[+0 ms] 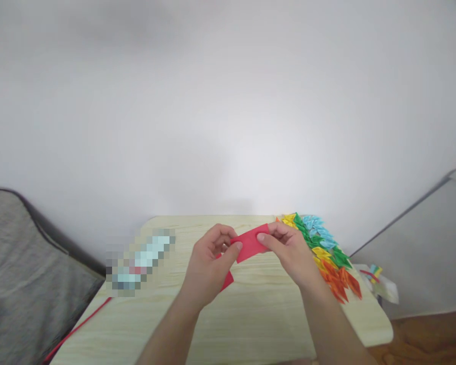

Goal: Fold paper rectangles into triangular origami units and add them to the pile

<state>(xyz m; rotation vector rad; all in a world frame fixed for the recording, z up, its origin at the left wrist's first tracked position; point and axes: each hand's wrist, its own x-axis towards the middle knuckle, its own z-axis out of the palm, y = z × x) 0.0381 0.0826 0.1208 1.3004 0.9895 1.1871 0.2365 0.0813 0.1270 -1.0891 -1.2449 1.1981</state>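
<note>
A small red paper rectangle is stretched between my two hands above the table. My left hand pinches its left end between thumb and fingers. At the other end, my right hand grips the upper right part, thumb on the front face and fingers behind. Under my left hand shows more red paper, mostly hidden, and I cannot tell whether it lies on the table or hangs from the hand. Close to my right wrist, folded paper pieces in yellow, green, light blue and orange are grouped on the table.
The pale wood-grain table stands against a white wall. A blurred-out object lies on its left side, with a red cord running off the near left. Grey fabric is at the left, a plastic bag beyond the right edge.
</note>
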